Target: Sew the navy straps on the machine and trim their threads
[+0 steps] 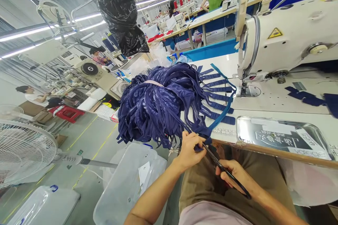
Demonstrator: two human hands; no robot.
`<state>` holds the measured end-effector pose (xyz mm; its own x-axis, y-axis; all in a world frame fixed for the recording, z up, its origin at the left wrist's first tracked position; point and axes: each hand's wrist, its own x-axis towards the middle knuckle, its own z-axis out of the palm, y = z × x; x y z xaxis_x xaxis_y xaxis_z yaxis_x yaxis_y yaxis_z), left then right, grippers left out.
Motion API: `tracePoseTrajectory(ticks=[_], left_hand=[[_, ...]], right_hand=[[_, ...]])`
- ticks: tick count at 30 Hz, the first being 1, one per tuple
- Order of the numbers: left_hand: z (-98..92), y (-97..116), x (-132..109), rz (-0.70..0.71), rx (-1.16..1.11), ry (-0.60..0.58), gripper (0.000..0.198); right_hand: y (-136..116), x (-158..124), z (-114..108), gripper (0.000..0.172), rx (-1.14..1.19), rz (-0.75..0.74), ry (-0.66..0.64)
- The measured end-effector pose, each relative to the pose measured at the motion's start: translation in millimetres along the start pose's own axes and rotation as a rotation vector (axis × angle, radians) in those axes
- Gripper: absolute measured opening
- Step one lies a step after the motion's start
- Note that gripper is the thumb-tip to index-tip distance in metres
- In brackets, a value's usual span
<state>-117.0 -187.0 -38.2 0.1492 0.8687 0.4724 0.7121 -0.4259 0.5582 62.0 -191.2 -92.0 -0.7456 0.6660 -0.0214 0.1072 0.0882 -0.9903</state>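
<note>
My left hand [190, 150] is closed around the end of a navy fabric strap at the table's front edge. In my right hand [233, 173] is a pair of black-handled scissors [214, 160], pointing up and left. Their blade tips lie close beside the left fingers; whether they touch cloth I cannot tell. A big bundle of navy straps [163, 107], bound by a pale band [153, 83], lies just beyond the left hand. Short strap ends with hook-and-eye-like strips [216, 96] fan out from it to the right. A teal strip [224, 110] curves alongside them.
The sewing machine [280, 42] stands at the right of the white table [253, 107]. On the table are a metal tray [282, 137] and navy pieces [305, 96]. A clear plastic bin [126, 182] and a fan [26, 151] stand left. A black bag [121, 21] hangs above.
</note>
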Motion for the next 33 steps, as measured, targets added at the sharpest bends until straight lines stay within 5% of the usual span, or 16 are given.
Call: tracePoseTrajectory(ticks=[7, 12, 23, 27, 33], left_hand=[[-22.0, 11.4, -6.3, -0.432, -0.349, 0.064, 0.014], [-35.3, 15.9, -6.8, -0.565, -0.595, 0.083, 0.02], [-37.3, 13.4, -4.2, -0.552, -0.529, 0.058, 0.021], [-36.0, 8.3, 1.3, -0.486, -0.226, -0.147, 0.04], [-22.3, 1.6, 8.3, -0.379, 0.125, -0.23, 0.012]], right_hand=[[0.1, -11.2, -13.5, 0.061, 0.02, 0.027, 0.021], [-5.7, -1.1, -16.4, 0.061, -0.017, 0.044, -0.056], [-10.7, 15.9, -12.2, 0.067, 0.041, -0.023, -0.086], [-2.8, 16.8, -7.7, 0.064, 0.125, -0.024, -0.097], [3.8, 14.5, -2.8, 0.062, 0.315, 0.021, -0.141]])
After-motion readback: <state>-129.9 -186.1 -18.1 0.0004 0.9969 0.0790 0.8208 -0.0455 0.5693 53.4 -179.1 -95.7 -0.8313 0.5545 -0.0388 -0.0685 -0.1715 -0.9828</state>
